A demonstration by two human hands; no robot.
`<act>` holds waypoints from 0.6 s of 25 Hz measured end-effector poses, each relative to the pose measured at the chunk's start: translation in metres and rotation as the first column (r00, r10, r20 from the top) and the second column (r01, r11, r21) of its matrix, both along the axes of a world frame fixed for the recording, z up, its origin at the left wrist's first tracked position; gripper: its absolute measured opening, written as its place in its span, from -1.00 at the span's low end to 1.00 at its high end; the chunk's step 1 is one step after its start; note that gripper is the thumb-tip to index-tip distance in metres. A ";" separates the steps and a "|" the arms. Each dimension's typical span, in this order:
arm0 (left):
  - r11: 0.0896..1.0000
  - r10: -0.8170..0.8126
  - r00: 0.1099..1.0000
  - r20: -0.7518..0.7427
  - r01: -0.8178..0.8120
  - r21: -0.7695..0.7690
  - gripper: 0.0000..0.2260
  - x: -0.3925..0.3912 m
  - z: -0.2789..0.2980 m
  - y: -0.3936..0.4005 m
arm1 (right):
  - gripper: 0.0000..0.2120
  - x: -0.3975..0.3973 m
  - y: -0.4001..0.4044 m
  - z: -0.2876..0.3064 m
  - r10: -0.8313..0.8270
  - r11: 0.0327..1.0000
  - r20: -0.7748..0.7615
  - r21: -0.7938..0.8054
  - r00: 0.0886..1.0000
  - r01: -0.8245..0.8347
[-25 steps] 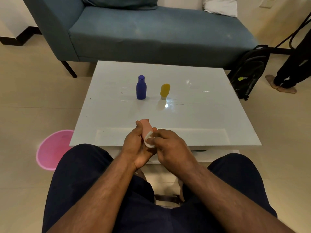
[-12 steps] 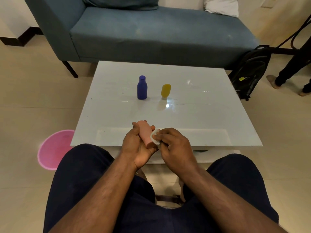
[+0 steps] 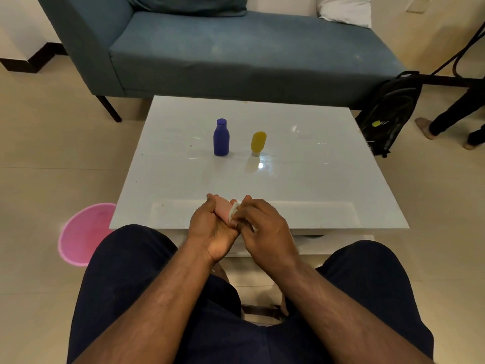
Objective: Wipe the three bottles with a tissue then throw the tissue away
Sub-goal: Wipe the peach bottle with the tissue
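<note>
Fingers of the left hand [image 3: 210, 227] curl round a pink bottle [image 3: 223, 210], gripping it over the near edge of the white table [image 3: 315, 179], bottle tilted with its far end poking past the fingertips. Right hand [image 3: 265, 229] pinches a white tissue [image 3: 233, 212] against the bottle's right side, fingers bent over it; only a small flap of tissue shows between the two hands, the rest is hidden. Both hands touch at the bottle, just above the person's knees in dark trousers [image 3: 126, 271].

Further back on the table, near its middle, a blue bottle [image 3: 221, 137] stands upright with cap on. Just to its right, apart from it, a yellow bottle [image 3: 258, 143] stands on its pale cap, leaning slightly. Neither is touched.

On the floor left of the table, a round pink bin [image 3: 78, 232], partly hidden by the knee. Behind the table, a blue-grey sofa [image 3: 236, 53] with a white cushion [image 3: 346, 9] at the right end. A black backpack [image 3: 388, 111] leans by the table's far right corner; beside it another person's legs and bare feet [image 3: 425, 127] at the frame edge.
</note>
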State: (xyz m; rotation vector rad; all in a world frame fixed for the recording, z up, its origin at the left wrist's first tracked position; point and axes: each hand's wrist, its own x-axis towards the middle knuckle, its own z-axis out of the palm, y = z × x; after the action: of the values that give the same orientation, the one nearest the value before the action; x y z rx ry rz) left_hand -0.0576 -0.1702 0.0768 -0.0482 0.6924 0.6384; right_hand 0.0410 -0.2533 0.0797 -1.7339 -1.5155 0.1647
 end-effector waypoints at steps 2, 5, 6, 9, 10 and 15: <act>0.999 0.033 0.999 -0.004 -0.033 -0.001 -0.52 0.000 0.000 0.002 | -0.79 0.001 0.001 0.000 -0.077 0.997 -0.172 -0.041 0.982 0.071; 1.000 0.006 1.000 -0.001 -0.006 -0.006 -0.52 0.000 -0.002 0.001 | -0.74 -0.004 0.001 0.000 -0.035 0.999 -0.100 -0.020 0.994 0.033; 1.000 -0.018 1.000 -0.005 0.018 -0.006 -0.51 -0.001 -0.003 0.000 | -0.75 -0.005 0.001 0.001 0.004 1.000 -0.021 0.000 1.000 -0.004; 0.999 -0.045 0.999 -0.001 0.045 0.015 -0.50 -0.001 -0.003 0.000 | -0.76 -0.004 0.003 0.002 0.015 1.000 -0.060 -0.002 0.998 -0.015; 1.000 -0.026 1.000 0.007 0.026 0.015 -0.52 0.000 -0.003 0.002 | -0.77 -0.003 0.004 0.002 -0.027 0.999 -0.171 -0.041 0.985 0.021; 0.999 0.040 0.999 0.033 -0.041 0.035 -0.64 0.000 -0.005 0.006 | -0.83 0.000 0.004 0.000 -0.172 0.973 -0.464 -0.216 0.869 0.077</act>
State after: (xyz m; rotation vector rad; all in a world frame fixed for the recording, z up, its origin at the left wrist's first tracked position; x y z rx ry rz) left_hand -0.0579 -0.1642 0.0715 -0.0399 0.6502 0.6868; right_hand 0.0405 -0.2491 0.0800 -1.7641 -1.0423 0.6452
